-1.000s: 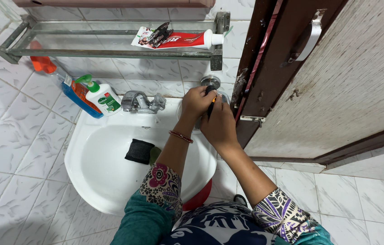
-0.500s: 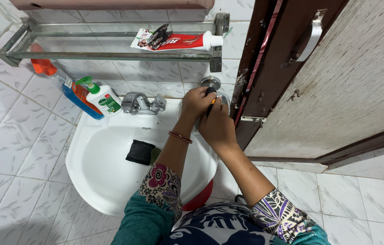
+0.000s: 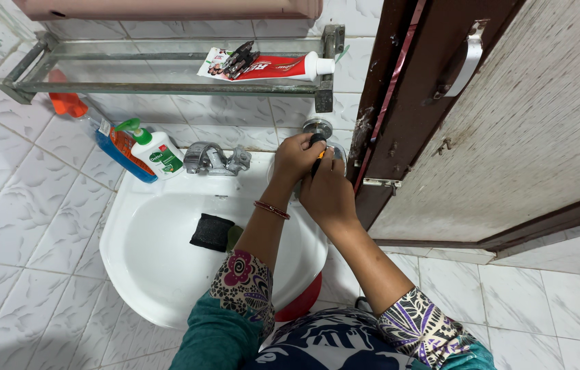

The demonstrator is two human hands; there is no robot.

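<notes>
**Two hands busy at the wall tap beside the sink**

On the far left, white tiles (image 3: 9, 205) cover the wall. A metal rack with a glass shelf (image 3: 160, 88) runs along the top. Under its left end stands a blue bottle with an orange cap (image 3: 108, 137). Just beside it is a white soap bottle with a green pump (image 3: 156, 151).

Next comes the sink tap (image 3: 216, 159), shiny and grey, at the back of the white sink (image 3: 146, 274). A black sponge (image 3: 212, 233) lies inside the sink, close to the left arm. On the shelf above rests a red and white toothpaste tube (image 3: 269, 67), with a small dark thing on its left end that is too small to make out.

The left hand (image 3: 295, 159) reaches up over the back right corner of the sink. A thin red bangle (image 3: 271, 210) sits on its wrist. Its fingers are curled in, and its grip is closed around something small near the wall tap (image 3: 319, 127). This round metal tap sticks out of the tiles just above both hands.

The right hand (image 3: 329, 193) is touching the left hand, just below the wall tap. A little tool with an orange and black handle (image 3: 317, 154) pokes out between the two hands. Its grip is wrapped around that handle, though the fingers are mostly hidden.

To the right stands a brown wooden door (image 3: 509, 123) with a metal handle (image 3: 464, 62). Under the sink, a bit of a red tub (image 3: 302, 305) peeks out.
</notes>
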